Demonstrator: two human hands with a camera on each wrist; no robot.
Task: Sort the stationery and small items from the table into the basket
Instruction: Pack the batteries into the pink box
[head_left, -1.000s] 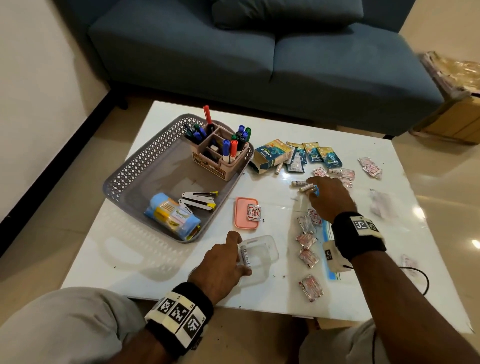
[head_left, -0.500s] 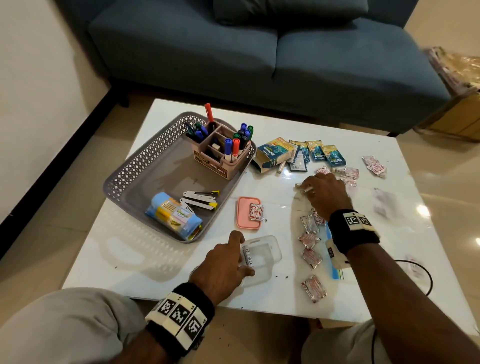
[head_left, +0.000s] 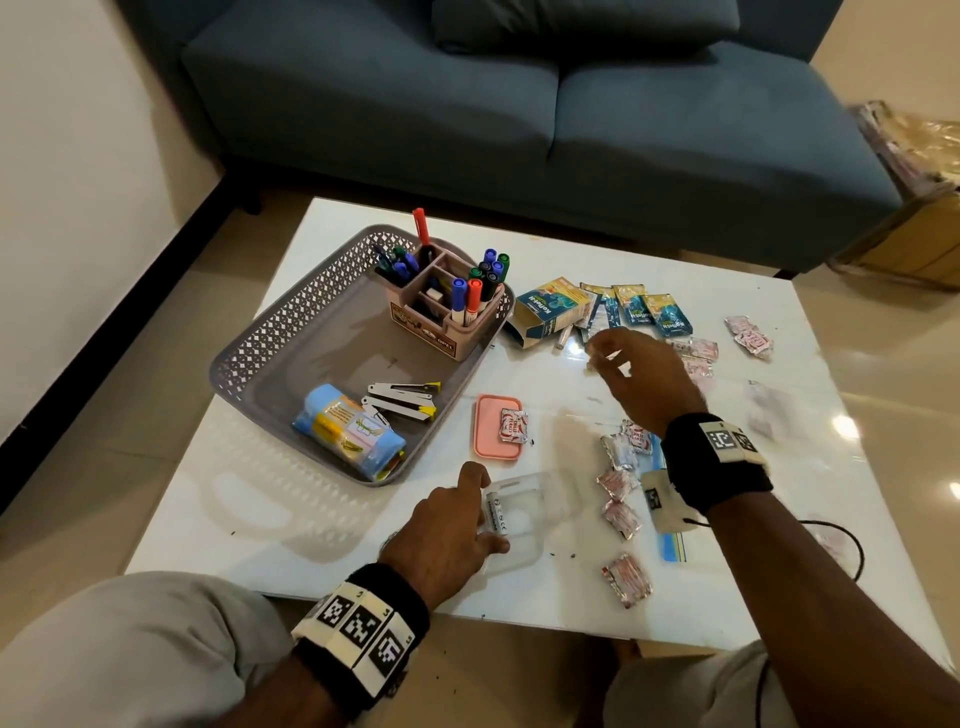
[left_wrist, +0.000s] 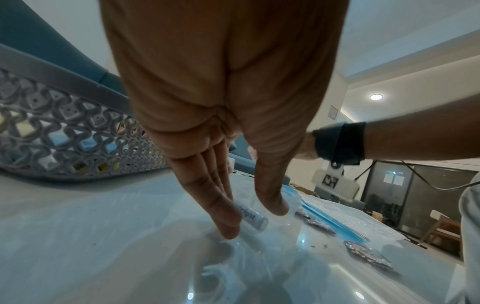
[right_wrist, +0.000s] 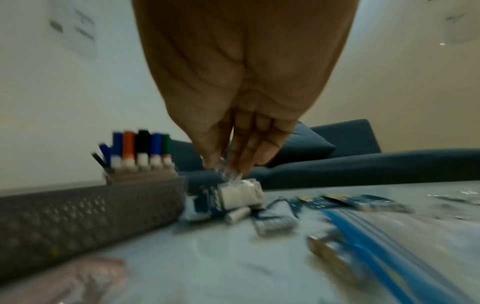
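Observation:
My left hand (head_left: 488, 506) holds the near-left corner of a clear plastic container (head_left: 540, 514) on the table, thumb and fingers (left_wrist: 228, 226) on either side of a white battery (left_wrist: 253, 219) that lies inside it. My right hand (head_left: 597, 353) hangs above the table by the blue and yellow packets (head_left: 649, 306). In the right wrist view its fingertips (right_wrist: 221, 166) pinch the clear wrap of a small white pack (right_wrist: 241, 193), which dangles blurred. The grey basket (head_left: 270, 332) sits at the left with a pen holder (head_left: 447, 312), staplers and a blue roll.
A pink lid (head_left: 491, 441) with a foil sachet (head_left: 513, 425) on it lies between basket and container. Several more sachets (head_left: 618, 486) are scattered under my right forearm, and an open small box (head_left: 545, 317) lies by the basket. A blue sofa stands behind the table.
My right hand has risen off the table, lifting the small wrapped pack from among the loose items. The left hand has stayed on the clear container.

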